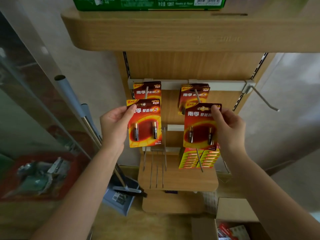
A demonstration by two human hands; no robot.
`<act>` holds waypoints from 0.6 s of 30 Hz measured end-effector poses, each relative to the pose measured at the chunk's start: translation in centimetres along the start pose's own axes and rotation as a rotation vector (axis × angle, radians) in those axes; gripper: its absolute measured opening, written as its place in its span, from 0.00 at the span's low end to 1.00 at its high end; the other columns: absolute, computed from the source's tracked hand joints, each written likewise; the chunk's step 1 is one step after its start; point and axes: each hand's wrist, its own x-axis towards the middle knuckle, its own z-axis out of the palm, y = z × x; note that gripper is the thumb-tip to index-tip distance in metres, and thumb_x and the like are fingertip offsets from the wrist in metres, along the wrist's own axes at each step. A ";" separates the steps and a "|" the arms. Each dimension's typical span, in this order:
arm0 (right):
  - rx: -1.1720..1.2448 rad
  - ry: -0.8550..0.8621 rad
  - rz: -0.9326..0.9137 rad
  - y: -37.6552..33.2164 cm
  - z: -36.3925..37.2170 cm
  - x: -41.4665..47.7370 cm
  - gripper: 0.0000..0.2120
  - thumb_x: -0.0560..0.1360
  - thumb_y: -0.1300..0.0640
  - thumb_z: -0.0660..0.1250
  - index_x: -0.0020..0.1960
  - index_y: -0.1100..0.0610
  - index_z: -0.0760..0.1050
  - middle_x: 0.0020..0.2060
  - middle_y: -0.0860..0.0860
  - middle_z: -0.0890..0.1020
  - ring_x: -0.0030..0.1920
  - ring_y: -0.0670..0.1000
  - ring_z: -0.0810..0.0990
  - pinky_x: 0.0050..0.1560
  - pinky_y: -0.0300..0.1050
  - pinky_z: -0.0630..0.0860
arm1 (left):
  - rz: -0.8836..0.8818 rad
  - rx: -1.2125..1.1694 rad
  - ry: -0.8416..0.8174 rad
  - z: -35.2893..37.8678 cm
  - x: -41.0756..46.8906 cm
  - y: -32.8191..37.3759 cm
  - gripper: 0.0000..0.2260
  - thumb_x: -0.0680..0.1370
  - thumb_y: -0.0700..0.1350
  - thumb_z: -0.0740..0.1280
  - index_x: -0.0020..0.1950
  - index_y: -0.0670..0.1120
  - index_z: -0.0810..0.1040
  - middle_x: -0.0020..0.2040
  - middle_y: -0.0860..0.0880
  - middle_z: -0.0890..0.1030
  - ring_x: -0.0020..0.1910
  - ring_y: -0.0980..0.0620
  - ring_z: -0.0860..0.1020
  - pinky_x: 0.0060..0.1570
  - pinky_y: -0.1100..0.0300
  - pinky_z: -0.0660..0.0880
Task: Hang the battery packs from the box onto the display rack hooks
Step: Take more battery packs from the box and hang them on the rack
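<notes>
The left hand point(114, 125) pinches the left pack point(144, 122) by its upper left corner, thumb on the front face. This pack is held upright in front of the left hook point(146, 91), which carries hung packs point(154, 94). Its hang hole appears to sit at the hook tip, but blur prevents confirmation. The right hand point(228, 125) pinches the right pack point(199, 126) by its upper right corner, in front of the middle hook point(197, 97) (also loaded). The right hook point(263, 99) projects from the rail's point(225, 84) right end, apart from both packs. Yellow packs point(199, 158) hang on the lower row. The box point(233, 208) stands open at lower right with packs inside.
</notes>
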 end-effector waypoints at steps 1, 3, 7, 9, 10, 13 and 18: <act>0.003 0.000 0.003 0.1 0.0 0.1 0.12 0.76 0.48 0.63 0.49 0.57 0.77 0.43 0.51 0.83 0.47 0.50 0.83 0.41 0.41 0.80 | -0.002 0.006 0.001 0.1 0.2 -0.1 0.06 0.75 0.47 0.67 0.48 0.47 0.77 0.42 0.54 0.82 0.39 0.59 0.82 0.31 0.73 0.76; 0.003 0.007 0.015 0.1 0.3 0.8 0.11 0.76 0.48 0.63 0.48 0.55 0.76 0.43 0.49 0.83 0.46 0.48 0.83 0.38 0.39 0.80 | -0.008 0.014 -0.005 0.4 0.7 -0.3 0.08 0.75 0.47 0.67 0.50 0.45 0.77 0.42 0.54 0.81 0.39 0.59 0.82 0.31 0.74 0.75; -0.035 0.020 0.013 0.6 1.3 2.7 0.13 0.76 0.48 0.64 0.51 0.56 0.78 0.45 0.51 0.83 0.47 0.49 0.82 0.40 0.40 0.78 | -0.009 0.026 -0.001 1.6 2.3 -0.6 0.10 0.75 0.46 0.68 0.53 0.42 0.79 0.42 0.53 0.82 0.38 0.60 0.81 0.30 0.75 0.74; -0.082 0.043 -0.006 0.7 2.0 3.9 0.14 0.76 0.48 0.64 0.53 0.58 0.79 0.45 0.52 0.82 0.46 0.48 0.80 0.36 0.33 0.75 | 0.008 0.037 0.006 2.3 3.4 -0.7 0.10 0.75 0.45 0.68 0.52 0.41 0.79 0.40 0.53 0.81 0.36 0.62 0.80 0.30 0.75 0.73; -0.106 0.060 -0.013 0.7 2.3 4.6 0.14 0.76 0.49 0.64 0.53 0.58 0.79 0.44 0.51 0.82 0.44 0.47 0.79 0.33 0.31 0.73 | 0.015 0.042 0.009 2.7 4.0 -0.7 0.10 0.75 0.45 0.68 0.51 0.40 0.78 0.39 0.53 0.80 0.35 0.62 0.80 0.30 0.75 0.73; -0.138 0.072 -0.013 0.6 3.2 6.6 0.14 0.76 0.49 0.64 0.53 0.58 0.79 0.46 0.52 0.82 0.41 0.44 0.78 0.33 0.33 0.70 | 0.024 0.053 0.010 3.6 5.7 -0.6 0.08 0.75 0.43 0.68 0.49 0.39 0.78 0.38 0.52 0.80 0.36 0.59 0.79 0.31 0.73 0.74; -0.199 0.097 0.019 0.6 3.6 7.9 0.16 0.75 0.48 0.65 0.55 0.58 0.78 0.48 0.51 0.82 0.47 0.46 0.78 0.44 0.36 0.73 | -0.010 0.057 0.078 4.2 7.5 -0.9 0.11 0.74 0.43 0.70 0.50 0.38 0.79 0.45 0.45 0.80 0.46 0.49 0.80 0.42 0.63 0.77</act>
